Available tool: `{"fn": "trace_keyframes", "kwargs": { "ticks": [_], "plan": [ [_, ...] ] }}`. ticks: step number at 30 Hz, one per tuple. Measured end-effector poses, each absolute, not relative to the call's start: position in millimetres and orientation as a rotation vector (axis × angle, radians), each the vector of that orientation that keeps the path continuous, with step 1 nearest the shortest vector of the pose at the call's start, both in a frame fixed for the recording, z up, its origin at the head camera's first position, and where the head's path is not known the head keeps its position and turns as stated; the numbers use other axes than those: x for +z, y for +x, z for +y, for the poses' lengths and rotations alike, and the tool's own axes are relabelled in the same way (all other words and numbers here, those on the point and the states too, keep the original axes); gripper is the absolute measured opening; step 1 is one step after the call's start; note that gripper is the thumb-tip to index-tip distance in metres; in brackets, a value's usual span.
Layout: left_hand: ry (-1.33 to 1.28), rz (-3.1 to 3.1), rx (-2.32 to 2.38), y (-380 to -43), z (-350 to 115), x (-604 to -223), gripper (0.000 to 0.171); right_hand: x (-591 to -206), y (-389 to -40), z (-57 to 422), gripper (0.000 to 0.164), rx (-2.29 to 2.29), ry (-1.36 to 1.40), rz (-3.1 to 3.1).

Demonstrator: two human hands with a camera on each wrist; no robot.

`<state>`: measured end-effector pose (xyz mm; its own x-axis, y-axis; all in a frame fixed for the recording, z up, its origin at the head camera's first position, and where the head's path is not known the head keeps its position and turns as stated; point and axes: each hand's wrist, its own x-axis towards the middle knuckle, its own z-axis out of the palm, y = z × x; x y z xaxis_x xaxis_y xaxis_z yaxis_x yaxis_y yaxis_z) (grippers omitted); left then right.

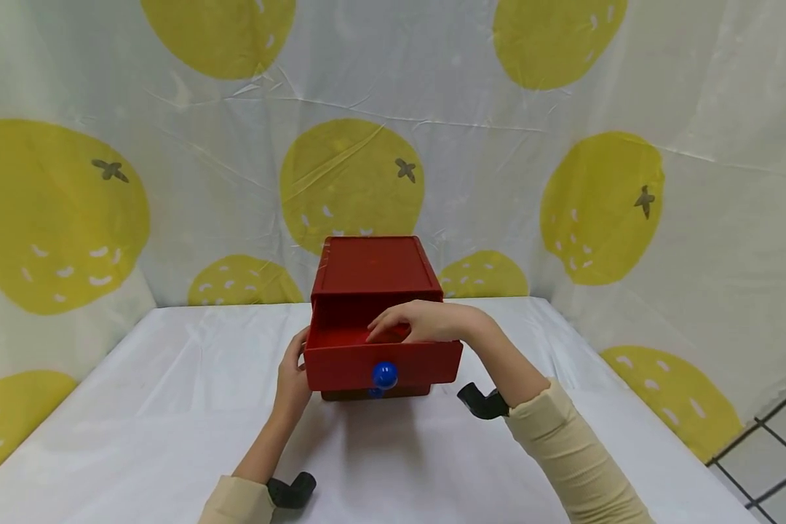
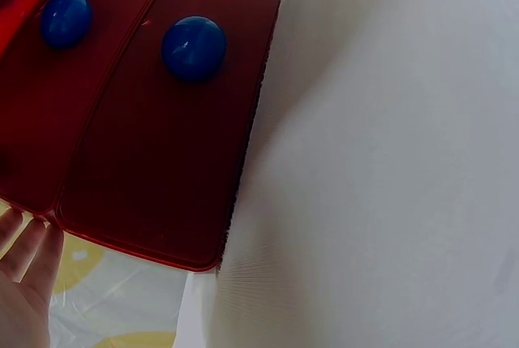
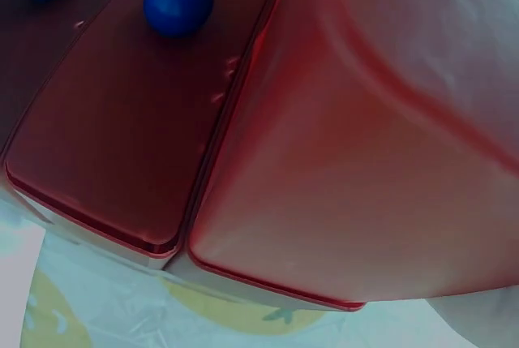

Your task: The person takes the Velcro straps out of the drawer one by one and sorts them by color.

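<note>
A red drawer cabinet (image 1: 375, 263) stands on the white-covered table, its top drawer (image 1: 340, 370) pulled out toward me. On that drawer's front is a round blue knob (image 1: 385, 375). My right hand (image 1: 429, 320) reaches over the front into the drawer, fingers loosely bent and pointing down, with a gap between thumb and fingers. Nothing shows in its grasp. Along the cabinet's left side rests my left hand (image 1: 293, 375); in the left wrist view its extended fingers (image 2: 42, 263) touch the red side edge. The right wrist view shows red drawer fronts (image 3: 122, 129) but not the hand.
Below the open drawer, lower drawers with blue knobs (image 2: 193, 48) are closed. A white cloth with yellow fruit prints (image 1: 354, 182) hangs behind and at the sides. Black grid wire (image 1: 760, 422) stands at the far right. Each wrist wears a black mount (image 1: 481, 402).
</note>
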<state>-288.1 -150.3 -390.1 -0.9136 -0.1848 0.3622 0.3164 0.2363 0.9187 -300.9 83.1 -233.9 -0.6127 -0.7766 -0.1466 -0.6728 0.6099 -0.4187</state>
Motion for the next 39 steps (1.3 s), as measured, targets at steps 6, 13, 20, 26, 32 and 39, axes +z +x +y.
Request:
{"fn": "trace_keyframes", "kwargs": {
  "ticks": [6, 13, 20, 26, 32, 39],
  "plan": [
    [-0.126, -2.123, -1.719, -287.4, -150.2, -389.9, 0.049, -234.1, -300.3, 81.1, 0.035, -0.477, -1.19, 2.553],
    [-0.131, -2.125, -1.727, -287.5, -151.3, -388.6, 0.048, -235.9, -301.7, 78.9, 0.02, -0.509, -1.25, 2.608],
    [-0.137, -2.128, -1.73, -288.7, -151.9, -388.6, 0.048, -236.3, -302.3, 79.2, 0.02, -0.542, -1.193, 2.567],
    [-0.128, -2.138, -1.77, -284.5, -149.4, -384.5, 0.049, -238.6, -301.1, 79.3, 0.03, -0.527, -1.144, 2.573],
    [-0.134, -2.121, -1.772, -287.4, -150.8, -388.8, 0.048, -239.2, -300.7, 78.1, 0.033, -0.532, -1.156, 2.593],
    [-0.142, -2.119, -1.764, -286.0, -150.9, -389.5, 0.048, -241.1, -301.7, 77.8, 0.029, -0.536, -1.157, 2.599]
  ]
}}
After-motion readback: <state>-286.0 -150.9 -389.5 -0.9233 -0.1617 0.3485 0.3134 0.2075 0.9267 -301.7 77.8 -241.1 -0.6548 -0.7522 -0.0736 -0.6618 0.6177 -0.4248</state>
